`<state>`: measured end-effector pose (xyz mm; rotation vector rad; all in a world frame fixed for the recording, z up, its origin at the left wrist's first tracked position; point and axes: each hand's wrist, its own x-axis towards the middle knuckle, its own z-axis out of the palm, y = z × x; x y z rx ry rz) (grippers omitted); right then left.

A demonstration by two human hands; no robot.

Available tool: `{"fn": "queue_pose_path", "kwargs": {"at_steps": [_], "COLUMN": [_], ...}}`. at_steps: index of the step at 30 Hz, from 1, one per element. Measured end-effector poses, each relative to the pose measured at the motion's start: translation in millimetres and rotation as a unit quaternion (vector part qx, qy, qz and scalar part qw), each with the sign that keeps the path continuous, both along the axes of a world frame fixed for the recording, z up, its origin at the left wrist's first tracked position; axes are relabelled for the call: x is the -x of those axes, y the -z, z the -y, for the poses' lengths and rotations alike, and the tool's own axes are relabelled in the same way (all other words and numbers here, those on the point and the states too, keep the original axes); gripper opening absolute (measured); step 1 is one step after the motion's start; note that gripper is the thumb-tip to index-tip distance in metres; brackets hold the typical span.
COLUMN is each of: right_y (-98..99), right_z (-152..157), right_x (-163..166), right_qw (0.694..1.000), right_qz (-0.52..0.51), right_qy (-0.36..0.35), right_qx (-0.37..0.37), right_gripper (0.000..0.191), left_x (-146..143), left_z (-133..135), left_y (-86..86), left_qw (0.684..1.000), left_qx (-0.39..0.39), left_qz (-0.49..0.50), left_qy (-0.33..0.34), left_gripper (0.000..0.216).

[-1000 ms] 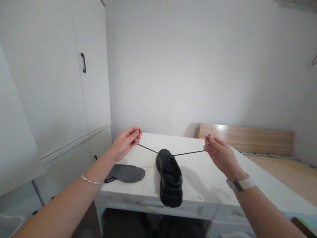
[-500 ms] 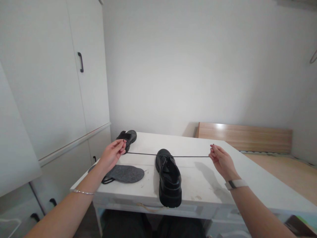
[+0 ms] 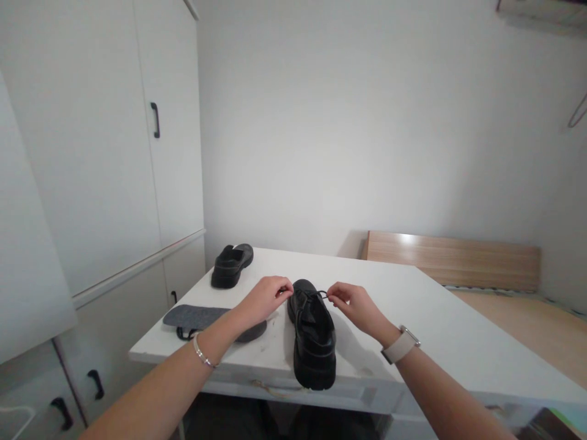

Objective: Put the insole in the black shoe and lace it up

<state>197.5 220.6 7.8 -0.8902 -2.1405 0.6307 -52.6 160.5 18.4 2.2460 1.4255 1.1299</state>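
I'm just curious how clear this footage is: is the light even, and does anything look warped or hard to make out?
Head view: soft, even light; the black shoe casts a faint shadow on the white table. The wardrobe leans at the frame's left edge, a wide-lens effect. The lace between the left hand and right hand is too thin to trace.

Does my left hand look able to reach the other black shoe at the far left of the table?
Probably yes: the left hand sits by the near shoe, with bare table between it and the far shoe.
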Motion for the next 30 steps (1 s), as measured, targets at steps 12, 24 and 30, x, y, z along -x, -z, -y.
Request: {"fn": "queue_pose_path", "kwargs": {"at_steps": [12,24,30], "right_y": [-0.8,-9.2,-4.8], "right_z": [0,11,12], "right_x": [5,9,18], "right_qw": [0.985,0.970,0.971], "right_qz": [0.129,0.182,0.174], "right_qy": [0.032,0.044,0.052], "right_qx": [-0.109,-0.152,-0.154], "right_gripper": [0.016,0.016,0.021], "left_x": [-16,-25,-37], "left_z": [-6,-2,9], "left_y": [13.6,17.2,5.0], "left_qw": [0.993,0.988,0.984], "left_qx": [-0.030,-0.054,-0.036], "left_qz": [-0.113,-0.123,-0.154], "left_qy": [-0.025,-0.070,-0.086], "left_gripper": [0.015,0.021,0.023]}}
